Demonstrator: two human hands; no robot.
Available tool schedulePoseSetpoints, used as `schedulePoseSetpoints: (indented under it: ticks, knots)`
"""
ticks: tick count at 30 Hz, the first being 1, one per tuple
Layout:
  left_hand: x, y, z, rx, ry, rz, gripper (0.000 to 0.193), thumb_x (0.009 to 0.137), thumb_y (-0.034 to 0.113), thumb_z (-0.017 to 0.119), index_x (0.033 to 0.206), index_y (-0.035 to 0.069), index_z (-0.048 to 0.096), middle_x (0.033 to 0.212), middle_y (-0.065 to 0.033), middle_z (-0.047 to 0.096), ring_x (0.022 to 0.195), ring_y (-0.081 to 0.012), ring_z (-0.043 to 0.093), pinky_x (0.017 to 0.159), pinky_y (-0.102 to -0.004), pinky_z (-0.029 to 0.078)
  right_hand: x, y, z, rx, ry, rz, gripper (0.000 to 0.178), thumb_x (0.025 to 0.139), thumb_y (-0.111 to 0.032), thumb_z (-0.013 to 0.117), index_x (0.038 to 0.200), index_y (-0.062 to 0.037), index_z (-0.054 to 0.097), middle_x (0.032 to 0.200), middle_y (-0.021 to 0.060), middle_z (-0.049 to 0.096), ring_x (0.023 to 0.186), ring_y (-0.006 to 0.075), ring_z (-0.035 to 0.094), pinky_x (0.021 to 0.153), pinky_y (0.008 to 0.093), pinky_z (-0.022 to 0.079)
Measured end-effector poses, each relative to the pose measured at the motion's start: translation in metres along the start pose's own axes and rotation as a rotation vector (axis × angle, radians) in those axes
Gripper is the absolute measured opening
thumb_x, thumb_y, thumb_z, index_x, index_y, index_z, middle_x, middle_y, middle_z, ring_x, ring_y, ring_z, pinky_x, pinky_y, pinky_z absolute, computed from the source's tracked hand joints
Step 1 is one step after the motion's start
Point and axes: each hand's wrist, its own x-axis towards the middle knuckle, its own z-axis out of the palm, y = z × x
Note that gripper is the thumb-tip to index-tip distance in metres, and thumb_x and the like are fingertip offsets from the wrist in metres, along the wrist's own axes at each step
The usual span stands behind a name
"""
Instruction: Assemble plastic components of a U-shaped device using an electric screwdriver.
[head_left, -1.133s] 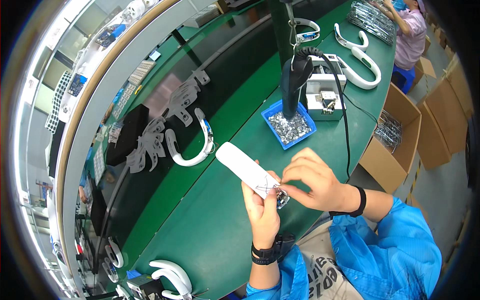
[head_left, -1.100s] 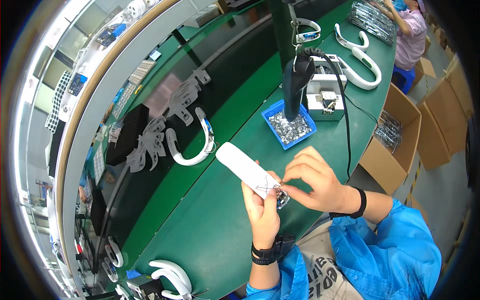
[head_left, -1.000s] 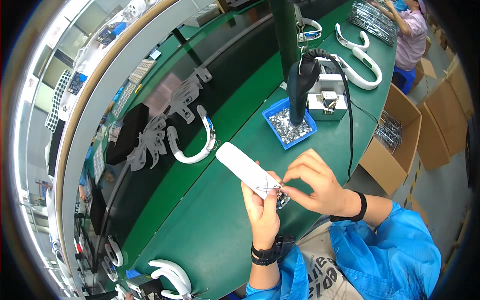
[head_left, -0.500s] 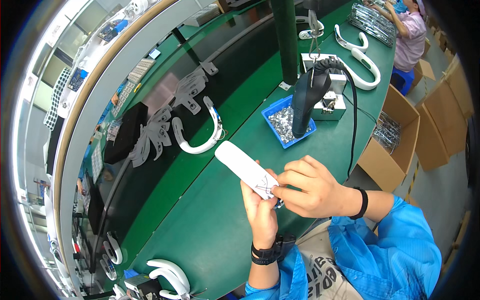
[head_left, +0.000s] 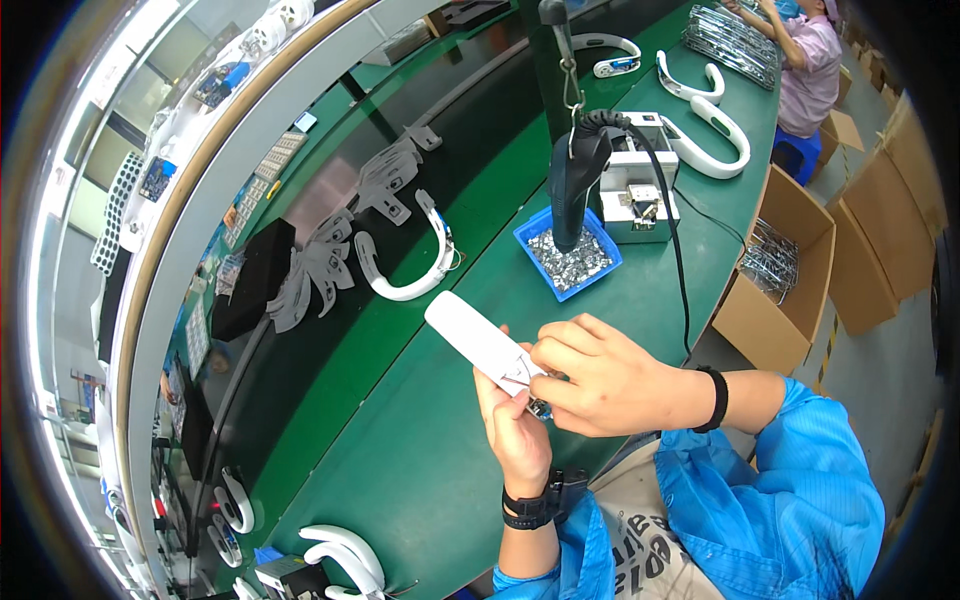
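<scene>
A long white plastic housing [head_left: 468,335] slants up and to the left above the green bench. My left hand [head_left: 518,435] is closed round its lower end from below. Dark thin wires [head_left: 518,377] lie over that end, where a small piece of circuit board [head_left: 540,408] shows. My right hand [head_left: 610,380] is pinched at the same end, by the wires; its fingertips partly hide what they grip. Beyond my hands a black electric screwdriver [head_left: 568,190] hangs from a hook, its tip over a blue tray [head_left: 607,272] of small metal parts.
Behind the tray stands a metal-topped device [head_left: 640,200]. Curved white housings [head_left: 400,292] lie on the bench at left, far right and lower left. A black cord [head_left: 683,290] hangs over the right edge. Open cardboard boxes [head_left: 765,330] and a seated co-worker [head_left: 808,75] are at right.
The hanging screwdriver has swung left and stands more upright over the tray. My hands and the housing have shifted slightly left, and more of the circuit board shows between my fingers.
</scene>
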Motion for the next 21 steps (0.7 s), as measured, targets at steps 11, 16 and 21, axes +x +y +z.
schedulePoseSetpoints:
  ticks: [11,16,21]
  knots:
    - [-0.003,0.008,-0.016,-0.038,-0.045,0.038,0.065,0.098,0.027,0.047,0.154,-0.006,0.041,0.123,-0.0175,0.064,0.103,-0.0239,0.063,0.093,-0.0394,0.051,-0.007,-0.008,0.009,0.147,0.12,0.018,0.027,0.08,-0.012,0.079,0.105,-0.0072,0.069,0.123,0.0128,0.062,0.12,0.0334,0.06,0.094,0.0442,0.051]
    - [-0.012,0.023,-0.01,0.028,0.087,0.01,0.05,0.11,0.021,0.042,0.151,-0.006,0.04,0.112,-0.0136,0.064,0.095,-0.0195,0.064,0.088,-0.0351,0.053,-0.002,-0.022,0.034,0.115,0.145,0.045,0.024,0.083,-0.018,0.081,0.1,-0.0069,0.067,0.128,0.0146,0.062,0.127,0.0358,0.058,0.099,0.0458,0.052]
    - [-0.014,0.04,-0.043,0.229,0.106,0.053,0.034,0.116,0.02,0.044,0.14,-0.003,0.05,0.098,-0.0075,0.064,0.083,-0.0115,0.062,0.069,-0.0255,0.051,-0.005,-0.032,0.042,0.141,0.243,-0.139,0.04,0.079,-0.01,0.077,0.119,-0.0085,0.073,0.125,0.013,0.062,0.122,0.034,0.061,0.099,0.0456,0.052]
